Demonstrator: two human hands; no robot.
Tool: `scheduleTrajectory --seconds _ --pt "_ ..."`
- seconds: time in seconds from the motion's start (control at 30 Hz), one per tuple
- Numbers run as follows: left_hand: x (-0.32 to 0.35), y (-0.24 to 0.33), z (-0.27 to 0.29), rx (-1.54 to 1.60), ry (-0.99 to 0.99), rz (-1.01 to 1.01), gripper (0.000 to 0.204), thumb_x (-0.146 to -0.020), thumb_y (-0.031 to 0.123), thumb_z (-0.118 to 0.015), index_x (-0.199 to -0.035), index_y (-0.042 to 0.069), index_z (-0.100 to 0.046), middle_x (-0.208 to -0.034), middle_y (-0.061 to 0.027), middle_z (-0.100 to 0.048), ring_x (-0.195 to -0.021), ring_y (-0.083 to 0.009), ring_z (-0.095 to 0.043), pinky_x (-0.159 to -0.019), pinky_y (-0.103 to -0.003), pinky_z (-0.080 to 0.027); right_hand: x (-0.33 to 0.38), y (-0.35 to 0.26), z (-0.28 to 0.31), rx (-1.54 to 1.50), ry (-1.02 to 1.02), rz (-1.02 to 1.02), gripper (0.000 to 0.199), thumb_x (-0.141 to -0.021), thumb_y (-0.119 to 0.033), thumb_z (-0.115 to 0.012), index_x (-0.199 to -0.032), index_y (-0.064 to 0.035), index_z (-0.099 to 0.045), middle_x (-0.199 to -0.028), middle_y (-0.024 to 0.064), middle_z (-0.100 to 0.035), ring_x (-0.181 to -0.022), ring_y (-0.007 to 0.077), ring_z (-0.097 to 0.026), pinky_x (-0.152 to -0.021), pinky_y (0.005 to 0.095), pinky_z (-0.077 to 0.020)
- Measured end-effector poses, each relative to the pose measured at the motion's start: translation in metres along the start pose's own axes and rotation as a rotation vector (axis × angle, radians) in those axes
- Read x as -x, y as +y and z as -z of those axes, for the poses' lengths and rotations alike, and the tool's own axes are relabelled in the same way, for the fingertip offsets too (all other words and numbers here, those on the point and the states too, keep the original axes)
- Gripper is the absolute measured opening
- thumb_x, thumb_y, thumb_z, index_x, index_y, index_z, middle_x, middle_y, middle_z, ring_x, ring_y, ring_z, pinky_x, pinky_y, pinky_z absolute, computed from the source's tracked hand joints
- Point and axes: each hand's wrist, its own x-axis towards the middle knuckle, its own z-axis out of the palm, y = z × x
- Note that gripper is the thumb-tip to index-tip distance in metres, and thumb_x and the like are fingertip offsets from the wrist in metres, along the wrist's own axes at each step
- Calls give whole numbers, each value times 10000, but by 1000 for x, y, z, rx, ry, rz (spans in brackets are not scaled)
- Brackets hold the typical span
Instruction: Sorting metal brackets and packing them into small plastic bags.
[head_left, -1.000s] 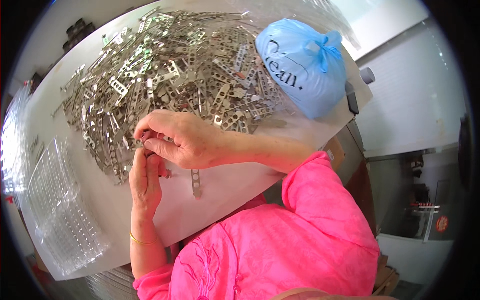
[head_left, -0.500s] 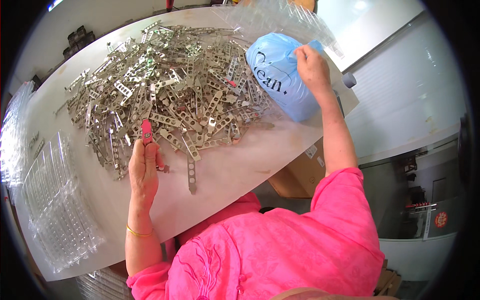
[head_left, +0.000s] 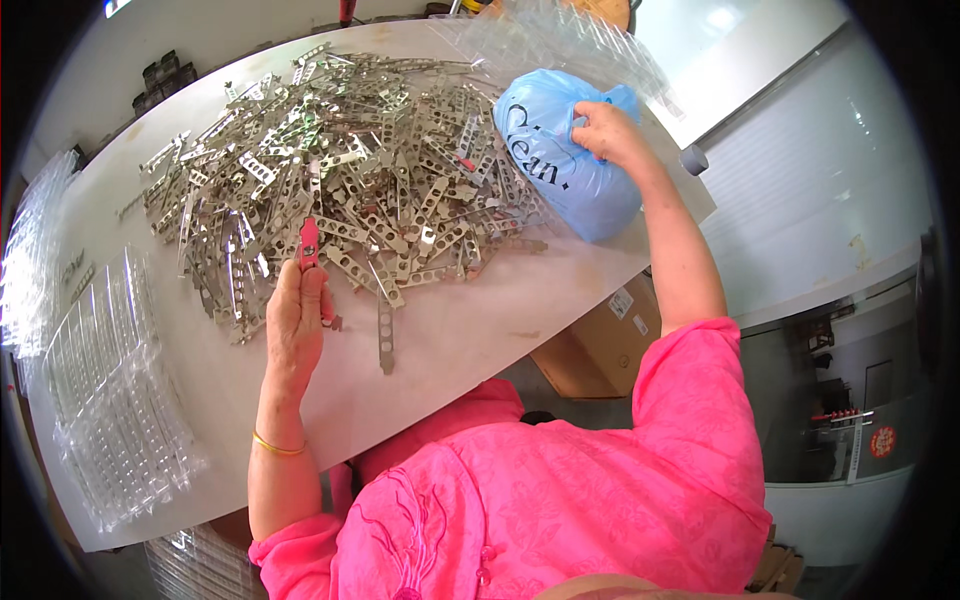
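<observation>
My left hand (head_left: 297,305) is closed around a slim metal bracket (head_left: 309,242), held upright at the near edge of a big heap. Its face looks pink-red; my fingers hide its middle. That heap of flat, perforated metal brackets (head_left: 400,170) covers much of the white table. My right hand (head_left: 607,132) is at the top of a full blue plastic bag (head_left: 585,200) with dark lettering, right of the heap. Its thumb and fingers are bent together, pinching the bag's film. What the bag contains is hidden.
Clear plastic trays (head_left: 120,400) lie stacked on the left of the white table (head_left: 440,345), with more clear trays (head_left: 560,45) at the far right. A grey round cap (head_left: 693,160) shows beside the bag. Below the table edge stands a cardboard box (head_left: 590,350).
My right hand has shifted left on the blue bag, away from its gathered corner, which now stands free. My left hand still holds the bracket, slightly farther up and right.
</observation>
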Motion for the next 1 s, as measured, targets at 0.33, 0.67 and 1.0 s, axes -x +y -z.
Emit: scheduleTrajectory --seconds 0.33,0.67,1.0 --pt "1 -5 0 -47 0 8 243 -1080 226 -452 -939 41 -523 -674 -2 -479 -589 -86 -445 -536 -262 -414 -2 6 -13 298 284 -7 369 -816 -273 -614 -1131 -93 -681 -839 169 -716 -815 316 -700 -740 449 -529" --pt "1 -7 -2 -80 4 3 243 -1077 221 -460 -921 44 -518 -667 -8 -495 -581 -92 -447 -543 -268 -404 -9 15 -14 412 329 -67 241 -891 -160 -554 -1089 -150 -691 -953 158 -722 -914 366 -688 -755 493 -533" --pt "1 -10 -2 -83 -10 -13 238 -1078 222 -459 -951 36 -535 -672 -9 -500 -580 -93 -455 -542 -265 -405 -5 13 -6 401 389 -43 123 -938 -165 -531 -978 -110 -633 -919 129 -719 -883 363 -685 -731 473 -521"
